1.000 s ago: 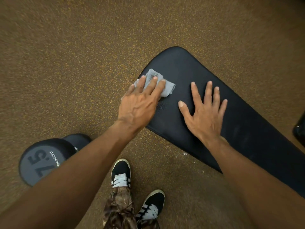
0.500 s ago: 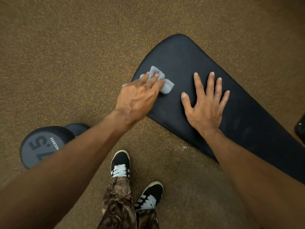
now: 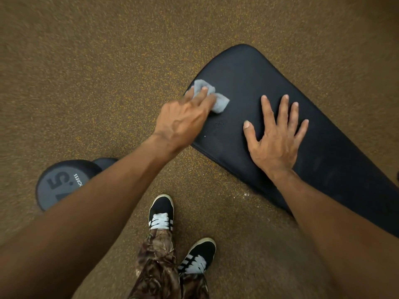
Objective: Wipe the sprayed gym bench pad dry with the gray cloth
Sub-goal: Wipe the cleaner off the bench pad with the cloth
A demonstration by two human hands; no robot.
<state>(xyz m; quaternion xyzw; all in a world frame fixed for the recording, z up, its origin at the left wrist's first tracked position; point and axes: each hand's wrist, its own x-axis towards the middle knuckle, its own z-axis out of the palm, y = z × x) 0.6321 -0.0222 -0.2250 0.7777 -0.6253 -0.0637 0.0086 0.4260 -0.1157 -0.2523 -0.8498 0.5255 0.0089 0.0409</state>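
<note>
Compared with half a second before, the left hand (image 3: pixel 183 121) had pushed the gray cloth (image 3: pixel 220 103) a little further along the bench pad (image 3: pixel 248 72), toward its rounded end, and the hand looked slightly blurred from the movement. The right hand (image 3: pixel 274 143) had kept its place, lying flat on the pad with the fingers spread and holding nothing.

The cloth lay on the pad near its left edge, bunched up. The fingers of the left hand were laid nearly straight over it and pressed it down on the pad; they were not closed around it. Part of the cloth stuck out beyond the fingertips and to their right side. The thumb was hidden, so its position could not be told. A few small wet spots (image 3: pixel 219 124) showed on the pad just beside the left hand, between the two hands.

On the brown speckled floor (image 3: pixel 86 72) a dumbbell (image 3: pixel 60 186) lay under the left forearm, and two black shoes (image 3: pixel 160 210) stood near the pad.
</note>
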